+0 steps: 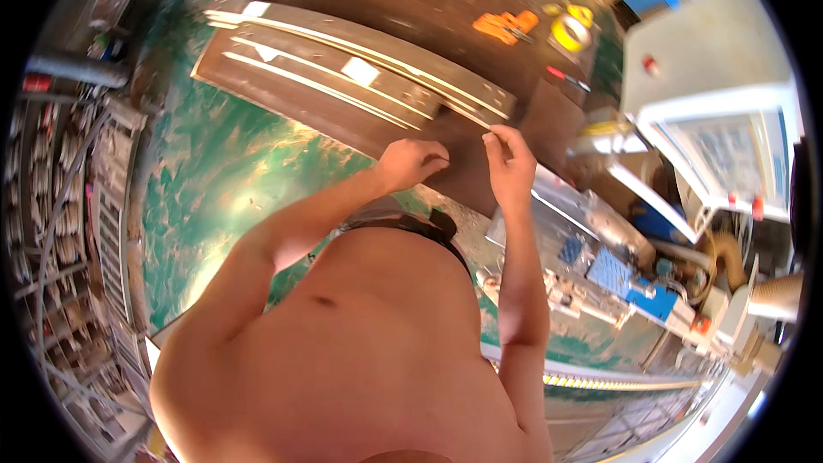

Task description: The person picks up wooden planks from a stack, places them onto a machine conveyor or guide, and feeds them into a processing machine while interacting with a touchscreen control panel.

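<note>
Two long brown boards with pale edges lie on a dark brown worktop (463, 150): a longer far board (446, 69) and a shorter near board (394, 96). White paper pieces (360, 71) rest on them. My left hand (413, 163) is curled over the worktop, just nearer to me than the boards' right ends. Thumb and fingers come together there, and anything between them is hidden. Raised to the right, my right hand (513, 163) has thumb and forefinger close together at the end of a thin pale strip (467, 113). Whether they grip it is unclear.
Orange gloves (504, 26), a yellow tape roll (570, 34) and a red-and-black pen (567, 79) lie at the far right. A white-framed machine (720, 154) stands right. Shelving (64, 206) lines the left, beyond the green floor (197, 197).
</note>
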`<state>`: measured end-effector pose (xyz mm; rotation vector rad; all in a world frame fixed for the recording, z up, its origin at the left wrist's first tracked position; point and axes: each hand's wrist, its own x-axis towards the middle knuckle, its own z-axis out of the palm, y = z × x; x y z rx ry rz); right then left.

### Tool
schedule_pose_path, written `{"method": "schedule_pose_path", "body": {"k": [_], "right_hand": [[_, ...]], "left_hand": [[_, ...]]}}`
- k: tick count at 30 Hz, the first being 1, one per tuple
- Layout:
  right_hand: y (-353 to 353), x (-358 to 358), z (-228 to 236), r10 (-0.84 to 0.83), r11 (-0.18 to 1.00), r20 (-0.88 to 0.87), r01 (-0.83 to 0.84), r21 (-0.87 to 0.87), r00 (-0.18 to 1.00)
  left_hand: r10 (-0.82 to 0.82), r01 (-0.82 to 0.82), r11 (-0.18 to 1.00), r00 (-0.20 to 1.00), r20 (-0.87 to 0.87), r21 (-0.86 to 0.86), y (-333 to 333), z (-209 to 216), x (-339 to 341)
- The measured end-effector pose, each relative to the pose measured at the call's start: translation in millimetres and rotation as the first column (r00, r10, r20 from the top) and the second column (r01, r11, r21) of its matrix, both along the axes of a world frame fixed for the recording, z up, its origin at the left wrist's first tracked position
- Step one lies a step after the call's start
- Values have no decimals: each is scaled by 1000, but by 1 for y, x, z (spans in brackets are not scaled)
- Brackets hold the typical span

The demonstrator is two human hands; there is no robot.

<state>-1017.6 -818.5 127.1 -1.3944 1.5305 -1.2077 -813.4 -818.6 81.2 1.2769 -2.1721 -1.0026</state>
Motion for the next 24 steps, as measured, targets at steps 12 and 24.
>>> {"method": "schedule_pose_path", "body": {"k": [12,24], "right_hand": [[-64,154,-30,256,900,-811,-437,1,525],[80,-18,-17,243,969,-662,-204,138,709]], "left_hand": [[790,-738,613,568,-230,282,-3,-28,182],[836,-324,541,106,-538,776,-36,-41,213]]}}
